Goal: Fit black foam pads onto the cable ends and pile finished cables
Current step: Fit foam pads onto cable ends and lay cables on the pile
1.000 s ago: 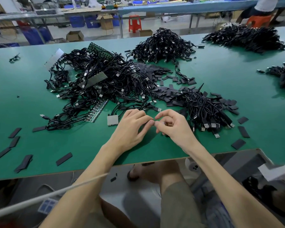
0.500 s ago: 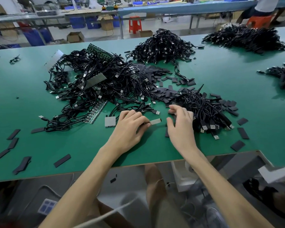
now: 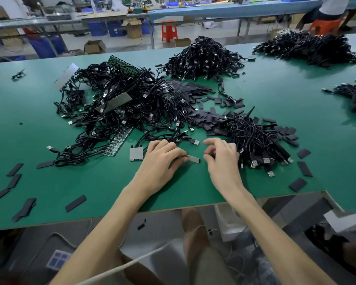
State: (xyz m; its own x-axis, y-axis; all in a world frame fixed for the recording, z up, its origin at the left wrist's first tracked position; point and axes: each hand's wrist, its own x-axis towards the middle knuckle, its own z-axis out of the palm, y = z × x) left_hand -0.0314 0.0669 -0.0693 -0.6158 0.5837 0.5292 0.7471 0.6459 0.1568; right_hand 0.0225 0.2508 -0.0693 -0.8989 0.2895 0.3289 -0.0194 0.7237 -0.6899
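Foam pads (image 3: 75,203) lie scattered singly along the near edge of the green surface (image 3: 103,188), on both sides of the forearms. Just beyond them, the left hand (image 3: 162,161) has its grip clenched round a cable end (image 3: 193,159), whose pale plug projects from the fingertips toward the right hand (image 3: 222,159). The right grip is curled, thumb and fingers apparently pinching a small dark piece (image 3: 211,155). This is probably a pad, though most of it is hidden. Plug and dark piece stand just apart, so this fitting is judged not yet made. A small grey block (image 3: 136,154) rests just left of the left hand. Beside the right hand sits a compact bundle of cables (image 3: 255,138) with plugs pointing toward the near edge, which may be the finished pile. Behind the left hand spreads a far larger tangle (image 3: 121,108) showing many bare metal plugs, presumably awaiting pads, and a heap of spare pads (image 3: 193,91) lies between the two. Farther heaps (image 3: 203,56) occupy the rear of the surface; whether they are finished cannot be told. On this evidence much of the work remains.
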